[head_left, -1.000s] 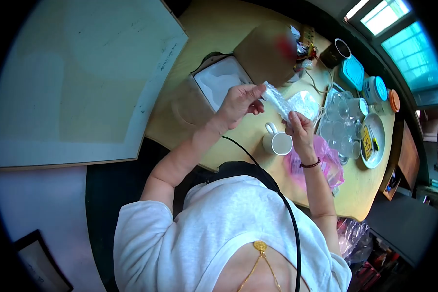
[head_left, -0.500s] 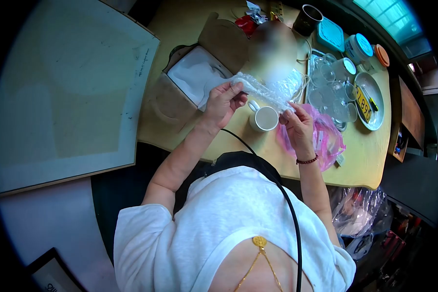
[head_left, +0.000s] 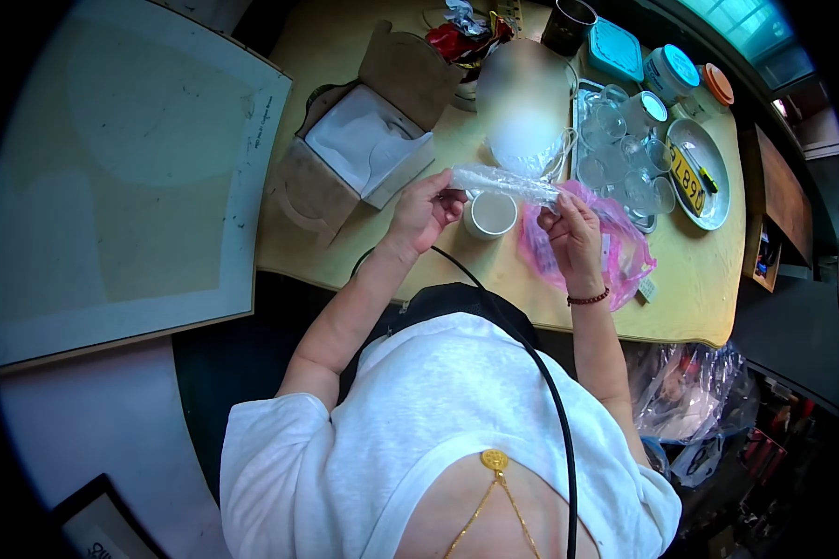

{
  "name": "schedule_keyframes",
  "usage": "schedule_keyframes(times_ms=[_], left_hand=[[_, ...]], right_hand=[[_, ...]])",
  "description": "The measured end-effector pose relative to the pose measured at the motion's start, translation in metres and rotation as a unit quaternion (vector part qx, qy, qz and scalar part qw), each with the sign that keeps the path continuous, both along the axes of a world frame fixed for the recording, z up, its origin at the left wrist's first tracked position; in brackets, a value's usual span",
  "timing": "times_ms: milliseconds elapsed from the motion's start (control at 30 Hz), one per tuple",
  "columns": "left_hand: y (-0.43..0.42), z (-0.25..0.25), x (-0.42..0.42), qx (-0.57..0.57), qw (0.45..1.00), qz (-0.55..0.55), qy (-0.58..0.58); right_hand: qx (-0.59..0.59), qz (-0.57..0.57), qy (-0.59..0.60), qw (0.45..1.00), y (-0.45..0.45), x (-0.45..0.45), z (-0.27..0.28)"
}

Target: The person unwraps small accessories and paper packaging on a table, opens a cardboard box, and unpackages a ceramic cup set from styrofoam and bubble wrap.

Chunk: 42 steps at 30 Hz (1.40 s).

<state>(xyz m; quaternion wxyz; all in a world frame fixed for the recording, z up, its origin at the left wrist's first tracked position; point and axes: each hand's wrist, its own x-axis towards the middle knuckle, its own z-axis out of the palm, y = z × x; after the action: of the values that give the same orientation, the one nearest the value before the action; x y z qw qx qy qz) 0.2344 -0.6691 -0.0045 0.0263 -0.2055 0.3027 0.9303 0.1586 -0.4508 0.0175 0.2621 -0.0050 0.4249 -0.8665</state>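
One strip of clear plastic wrap (head_left: 503,183) stretches fairly straight over the desk (head_left: 694,298), its left end pinched by the left hand (head_left: 426,212) and its right end by the right hand (head_left: 571,226). Both grips look narrow, thumb against fingers. The wrap probably weighs almost nothing, and looks soft, crinkly and a bit slippery; a light pinch at each end should suit it, since the middle would likely fold or sag. A white mug (head_left: 491,218), likely heavier, stiff and breakable, stands upright just on the near side of the strip.

On the wooden desk, an open box (head_left: 403,170) with a white liner sits to the left, a crumpled pink bag (head_left: 626,252) to the right. Farther right are clear glasses (head_left: 662,193) and a plate (head_left: 721,203). A large board (head_left: 130,168) fills the room's left side; a window (head_left: 748,39) shows at far right.
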Motion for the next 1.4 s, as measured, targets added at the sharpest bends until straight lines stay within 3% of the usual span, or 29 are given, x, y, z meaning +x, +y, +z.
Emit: schedule_keyframes(times_ms=[200,267,400,600,667,767,1000,1067,1133,1200,1267,1333,1367,1400], left_hand=[[0.002,0.0,0.012,-0.087,0.996,-0.027,0.006],[0.003,-0.008,0.018,-0.145,0.985,-0.076,-0.046],[-0.001,-0.019,0.026,-0.199,0.973,-0.063,-0.095],[-0.006,-0.03,0.034,-0.219,0.969,-0.04,-0.104],[-0.004,-0.033,0.035,-0.232,0.965,-0.047,-0.114],[0.0,-0.035,0.035,-0.251,0.959,-0.064,-0.115],[0.007,-0.044,0.026,-0.313,0.936,-0.105,-0.119],[0.012,-0.05,0.021,-0.399,0.907,-0.089,-0.096],[0.02,-0.053,0.011,-0.43,0.892,-0.103,-0.091],[0.028,-0.053,0.0,-0.57,0.819,-0.067,-0.027],[0.03,-0.058,-0.011,-0.608,0.791,-0.067,-0.012],[0.039,-0.044,-0.02,-0.724,0.685,-0.069,0.038],[0.045,-0.038,-0.024,-0.755,0.651,-0.061,0.045],[0.047,-0.04,-0.026,-0.756,0.651,-0.06,0.039]], right_hand=[[0.059,0.001,0.018,0.998,0.005,0.001,-0.016],[0.139,-0.014,0.109,0.984,0.012,0.001,-0.012],[0.219,-0.043,0.203,0.953,0.019,-0.007,-0.007],[0.359,0.008,0.333,0.872,-0.002,-0.005,-0.038],[0.461,0.046,0.393,0.794,-0.016,-0.001,-0.04],[0.497,0.064,0.434,0.749,-0.032,-0.005,-0.068],[0.431,0.083,0.357,0.824,-0.035,-0.009,-0.059],[0.35,0.123,0.377,0.849,-0.028,-0.005,-0.053],[0.347,0.131,0.376,0.849,-0.02,0.0,-0.047],[0.333,0.107,0.414,0.84,-0.014,0.006,-0.04],[0.32,0.061,0.405,0.854,-0.005,0.009,-0.044],[0.318,-0.096,0.377,0.864,0.009,0.006,-0.048],[0.315,-0.092,0.377,0.866,0.016,0.003,-0.049],[0.335,-0.075,0.336,0.877,0.025,-0.001,-0.048]])
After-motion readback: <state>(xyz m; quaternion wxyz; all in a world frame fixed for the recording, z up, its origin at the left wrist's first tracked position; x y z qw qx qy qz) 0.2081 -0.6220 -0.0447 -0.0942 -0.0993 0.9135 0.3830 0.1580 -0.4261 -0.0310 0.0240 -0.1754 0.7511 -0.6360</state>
